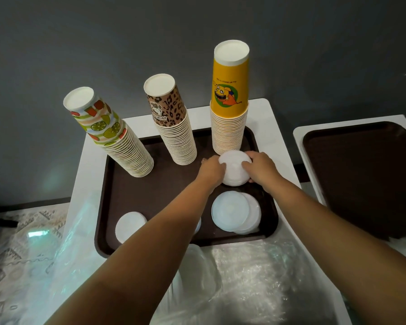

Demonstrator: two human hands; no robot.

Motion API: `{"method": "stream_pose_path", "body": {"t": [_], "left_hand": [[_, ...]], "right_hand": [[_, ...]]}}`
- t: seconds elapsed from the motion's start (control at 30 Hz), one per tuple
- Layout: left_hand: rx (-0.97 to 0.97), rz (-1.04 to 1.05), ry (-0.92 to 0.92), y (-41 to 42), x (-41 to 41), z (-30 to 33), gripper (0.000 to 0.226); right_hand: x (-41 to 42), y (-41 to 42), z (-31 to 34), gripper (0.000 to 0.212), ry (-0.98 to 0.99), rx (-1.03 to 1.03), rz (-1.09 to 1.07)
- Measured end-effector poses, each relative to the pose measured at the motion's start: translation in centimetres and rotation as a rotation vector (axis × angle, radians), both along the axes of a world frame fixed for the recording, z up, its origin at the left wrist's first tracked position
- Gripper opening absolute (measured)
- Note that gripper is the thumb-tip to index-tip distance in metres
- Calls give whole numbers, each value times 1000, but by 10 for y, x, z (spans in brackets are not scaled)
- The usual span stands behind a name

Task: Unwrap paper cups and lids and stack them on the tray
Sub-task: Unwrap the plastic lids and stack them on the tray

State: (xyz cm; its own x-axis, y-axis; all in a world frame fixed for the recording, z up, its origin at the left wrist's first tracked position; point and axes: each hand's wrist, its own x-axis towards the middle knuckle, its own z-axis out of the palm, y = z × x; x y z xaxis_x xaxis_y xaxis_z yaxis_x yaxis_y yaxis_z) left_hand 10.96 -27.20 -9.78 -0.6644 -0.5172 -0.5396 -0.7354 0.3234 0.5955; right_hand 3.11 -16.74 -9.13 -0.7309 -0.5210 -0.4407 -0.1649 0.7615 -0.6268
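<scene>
— While both my arms reach out over the tray [103, 207], what do you make of my hands?

— Your left hand [211, 171] and right hand [261, 168] sit on either side of a white lid stack [234, 168], fingers curled round its edge, thumbs on top. Both are clamped on it.

— Yes, I hold it between them at the far right of the tray, just in front of the yellow cups [230, 113].

— What else stands back there?

— Three upside-down stacks along the far edge: the fruit cups [117, 141] at the left, leaning left; the leopard cups [176, 134] in the middle; the yellow ones at the right, tallest.

— And nearer to you?

— More lids. A clear pile [232, 211] lies flat just below my hands, its lids slid a little askew. A white lid [129, 225] lies near the left front, partly behind my left forearm.

— Off the tray?

— Crumpled wrap [256, 282] covers the white table [274, 127] in front of me. A second tray [366, 179] rests on another table at the right, well apart. A patterned cloth [17, 249] lies at the left.
</scene>
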Motion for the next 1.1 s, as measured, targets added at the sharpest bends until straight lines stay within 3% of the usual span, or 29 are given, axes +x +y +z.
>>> {"method": "stream_pose_path", "body": {"t": [0.17, 0.33, 0.5, 0.7, 0.8, 0.93, 1.1], "left_hand": [[-139, -63, -80, 1, -1, -5, 42], [-141, -83, -99, 6, 5, -4, 46], [-116, -52, -90, 11, 28, 14, 64], [64, -101, -213, 24, 66, 12, 69], [66, -130, -182, 33, 72, 14, 59], [144, -22, -113, 43, 75, 19, 60], [-16, -105, 10, 56, 81, 30, 53]], "right_hand": [[5, -8, -7, 49, 109, 70, 0], [10, -5, -10, 47, 168, 119, 27], [22, 18, 6, 49, 260, -22, -1], [52, 61, -1, 44, 64, 25, 85], [61, 68, -8, 45, 36, 27, 47], [67, 67, -5, 40, 21, -16, -15], [73, 72, -6, 33, 58, -40, -17]]}}
